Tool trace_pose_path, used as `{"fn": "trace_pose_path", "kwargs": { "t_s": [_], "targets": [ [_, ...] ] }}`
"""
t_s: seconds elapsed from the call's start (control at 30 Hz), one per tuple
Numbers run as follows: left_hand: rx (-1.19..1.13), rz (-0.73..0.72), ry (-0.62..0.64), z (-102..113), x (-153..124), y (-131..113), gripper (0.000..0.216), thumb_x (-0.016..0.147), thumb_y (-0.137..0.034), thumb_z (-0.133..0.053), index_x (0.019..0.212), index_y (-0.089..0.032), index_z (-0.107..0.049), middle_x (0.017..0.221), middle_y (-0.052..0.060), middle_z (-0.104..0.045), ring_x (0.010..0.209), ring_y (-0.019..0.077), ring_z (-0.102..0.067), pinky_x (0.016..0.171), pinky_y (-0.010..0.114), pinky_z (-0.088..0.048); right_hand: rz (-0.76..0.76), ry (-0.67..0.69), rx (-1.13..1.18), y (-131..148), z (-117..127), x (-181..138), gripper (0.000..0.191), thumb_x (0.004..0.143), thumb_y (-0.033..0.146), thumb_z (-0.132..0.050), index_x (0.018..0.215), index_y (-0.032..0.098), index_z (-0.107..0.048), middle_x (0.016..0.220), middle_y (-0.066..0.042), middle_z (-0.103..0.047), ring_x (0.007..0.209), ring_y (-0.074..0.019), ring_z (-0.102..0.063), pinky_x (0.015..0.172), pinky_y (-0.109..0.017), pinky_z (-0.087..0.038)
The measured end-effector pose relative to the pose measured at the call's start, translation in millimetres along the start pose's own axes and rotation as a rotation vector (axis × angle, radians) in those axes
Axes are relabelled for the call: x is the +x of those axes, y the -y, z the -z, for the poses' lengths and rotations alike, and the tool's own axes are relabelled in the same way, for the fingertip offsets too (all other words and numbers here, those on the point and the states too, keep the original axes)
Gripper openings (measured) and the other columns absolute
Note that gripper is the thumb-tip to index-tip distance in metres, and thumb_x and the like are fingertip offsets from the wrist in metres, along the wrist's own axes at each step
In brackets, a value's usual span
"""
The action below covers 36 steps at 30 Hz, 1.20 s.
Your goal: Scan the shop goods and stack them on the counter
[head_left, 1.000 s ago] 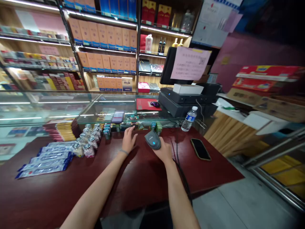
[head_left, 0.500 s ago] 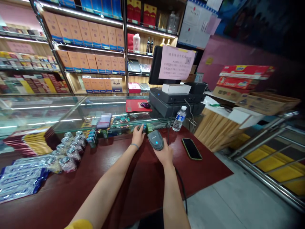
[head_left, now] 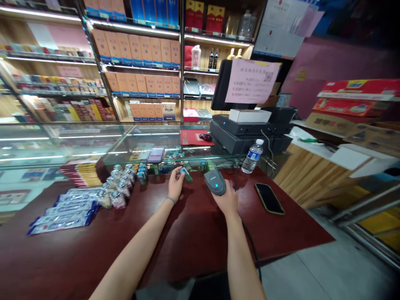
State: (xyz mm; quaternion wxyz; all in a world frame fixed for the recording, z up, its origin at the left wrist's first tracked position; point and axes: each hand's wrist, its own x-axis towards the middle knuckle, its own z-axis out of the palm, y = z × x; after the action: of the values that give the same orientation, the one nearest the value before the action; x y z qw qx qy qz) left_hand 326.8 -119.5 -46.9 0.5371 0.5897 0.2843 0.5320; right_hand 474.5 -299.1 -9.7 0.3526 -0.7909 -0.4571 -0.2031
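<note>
My right hand is closed round the handle of a dark grey barcode scanner, which shows a small blue light on top. Its cable trails down past my right forearm. Between the thumb and fingers of my left hand is a small blue and green box, held just above the dark red counter. Similar small boxes stand in a group to the left. A few green packs sit behind the scanner by the glass edge.
Lidded jars, blue-white sachets and stacked maroon-yellow packs lie at left. A water bottle and a phone are on the right. Behind stand the glass case, a mouse and a monitor.
My left hand has lifted a small box away from the glass edge and drawn it left. The scanner stays in my right hand. The view has turned left.
</note>
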Motion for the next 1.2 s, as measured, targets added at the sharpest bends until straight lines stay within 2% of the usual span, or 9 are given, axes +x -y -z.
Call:
{"fn": "trace_pose_path", "kwargs": {
  "t_s": [0.17,0.27,0.37,0.53,0.63,0.83,0.93,1.07,1.2],
  "targets": [
    [-0.256,0.232,-0.019,79,-14,-22,0.054,0.089,-0.043,-0.065,0.138,-0.024,-0.05,0.125,0.01,-0.065,0.097,0.0171,-0.067,0.076,0.027,-0.055,0.142,0.173,0.138,26,-7,-5,0.041,0.078,0.04,-0.065,0.115,0.023,-0.055,0.074,-0.003,-0.075,0.065,-0.0267,-0.073,0.055,-0.027,-0.041],
    [-0.383,0.324,-0.044,115,-20,-29,0.043,0.09,-0.039,-0.065,0.129,-0.022,-0.058,0.13,0.011,-0.064,0.099,0.0165,-0.067,0.075,0.026,-0.056,0.283,0.325,0.219,48,-12,-14,0.046,0.076,0.037,-0.067,0.119,0.025,-0.053,0.077,-0.001,-0.076,0.068,-0.0267,-0.074,0.057,-0.027,-0.043],
    [-0.487,0.383,-0.092,137,-26,-29,0.032,0.092,-0.034,-0.063,0.121,-0.02,-0.063,0.132,0.011,-0.063,0.094,0.0145,-0.067,0.069,0.023,-0.056,0.436,0.446,0.301,70,-16,-26,0.052,0.074,0.032,-0.066,0.123,0.024,-0.05,0.083,-0.002,-0.076,0.073,-0.0266,-0.074,0.062,-0.028,-0.046],
    [-0.626,0.417,-0.172,147,-26,-25,0.025,0.094,-0.028,-0.059,0.116,-0.02,-0.066,0.134,0.009,-0.063,0.087,0.0109,-0.066,0.062,0.019,-0.053,0.64,0.57,0.342,89,-17,-38,0.058,0.07,0.026,-0.066,0.125,0.02,-0.047,0.088,-0.005,-0.076,0.074,-0.0254,-0.074,0.064,-0.028,-0.046],
    [-0.684,0.438,-0.187,147,-24,-24,0.023,0.094,-0.025,-0.058,0.115,-0.019,-0.067,0.132,0.009,-0.063,0.084,0.0096,-0.065,0.06,0.018,-0.051,0.648,0.571,0.32,89,-16,-37,0.059,0.069,0.025,-0.065,0.125,0.019,-0.047,0.087,-0.005,-0.076,0.074,-0.0247,-0.074,0.063,-0.027,-0.045],
    [-0.652,0.346,-0.125,148,-23,-19,0.024,0.092,-0.029,-0.06,0.111,-0.017,-0.069,0.122,0.011,-0.067,0.086,0.012,-0.064,0.061,0.02,-0.049,0.659,0.589,0.246,85,-16,-34,0.035,0.071,0.029,-0.066,0.103,0.021,-0.055,0.078,-0.004,-0.074,0.072,-0.0255,-0.073,0.062,-0.027,-0.042],
    [-0.602,0.325,-0.113,149,-22,-15,0.025,0.092,-0.031,-0.06,0.113,-0.018,-0.068,0.122,0.011,-0.067,0.088,0.0127,-0.064,0.063,0.022,-0.049,0.653,0.569,0.253,84,-17,-33,0.042,0.069,0.025,-0.066,0.109,0.021,-0.054,0.082,-0.004,-0.075,0.073,-0.025,-0.073,0.062,-0.026,-0.042],
    [-0.407,0.248,-0.208,148,-20,-19,0.037,0.089,-0.034,-0.065,0.124,-0.021,-0.062,0.118,0.01,-0.068,0.088,0.0143,-0.065,0.069,0.024,-0.051,0.618,0.533,0.269,83,-18,-33,0.051,0.068,0.021,-0.065,0.117,0.02,-0.052,0.085,-0.004,-0.076,0.074,-0.0251,-0.074,0.063,-0.027,-0.044],
    [0.113,-0.071,-0.373,152,-23,-32,0.044,0.087,-0.036,-0.067,0.128,-0.021,-0.061,0.115,0.009,-0.067,0.097,0.0185,-0.064,0.084,0.031,-0.052,0.594,0.496,0.267,79,-18,-32,0.047,0.071,0.023,-0.064,0.117,0.021,-0.053,0.081,-0.003,-0.076,0.072,-0.0244,-0.074,0.062,-0.027,-0.044]
  ]
}}
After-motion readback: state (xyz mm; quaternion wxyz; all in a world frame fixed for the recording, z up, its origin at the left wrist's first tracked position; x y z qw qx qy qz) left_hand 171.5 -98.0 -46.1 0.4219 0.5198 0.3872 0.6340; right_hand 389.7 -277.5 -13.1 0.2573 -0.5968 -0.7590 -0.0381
